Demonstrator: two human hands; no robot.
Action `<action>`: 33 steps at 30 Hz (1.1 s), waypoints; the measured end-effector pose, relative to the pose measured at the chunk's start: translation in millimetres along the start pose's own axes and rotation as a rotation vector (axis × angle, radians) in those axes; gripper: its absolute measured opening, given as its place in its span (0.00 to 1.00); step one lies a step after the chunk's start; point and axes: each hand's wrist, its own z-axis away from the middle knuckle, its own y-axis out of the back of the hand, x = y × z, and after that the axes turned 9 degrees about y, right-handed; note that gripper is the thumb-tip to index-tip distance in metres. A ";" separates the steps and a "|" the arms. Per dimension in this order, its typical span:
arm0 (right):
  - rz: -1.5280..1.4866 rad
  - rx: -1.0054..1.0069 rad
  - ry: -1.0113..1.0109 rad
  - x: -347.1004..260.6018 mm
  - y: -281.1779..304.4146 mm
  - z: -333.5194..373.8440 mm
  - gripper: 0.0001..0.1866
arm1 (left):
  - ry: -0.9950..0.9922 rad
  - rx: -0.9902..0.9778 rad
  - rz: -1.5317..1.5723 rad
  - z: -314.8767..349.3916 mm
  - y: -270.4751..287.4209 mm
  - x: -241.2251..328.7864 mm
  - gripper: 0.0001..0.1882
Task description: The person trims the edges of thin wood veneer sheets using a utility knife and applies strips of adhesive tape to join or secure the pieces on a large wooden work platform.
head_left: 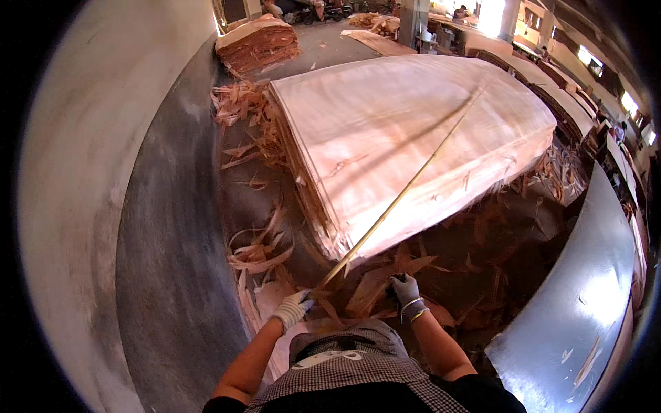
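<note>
My left hand point(293, 309), in a pale striped work glove, is closed around the near end of a long thin wooden stick point(406, 191). The stick slants away to the right across a big stack of wood veneer sheets point(413, 131), and its shadow falls on the top sheet. My right hand point(407, 290) wears a grey glove with a dark part at the fingers and a light band at the wrist. Its fingers look curled, just short of the stack's near side. Whatever they may hold is hidden.
Veneer scraps point(258, 251) litter the floor around the stack. A dark panel point(175, 206) runs along my left, and a shiny grey sheet point(578, 296) lies at my right. Another veneer pile point(258, 45) stands at the far left. More sheet stacks point(561, 103) line the right.
</note>
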 end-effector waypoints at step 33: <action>0.731 1.091 -0.321 -5.1 -258.2 -210.3 0.12 | -0.488 -0.289 -0.017 -474.3 274.4 120.7 0.20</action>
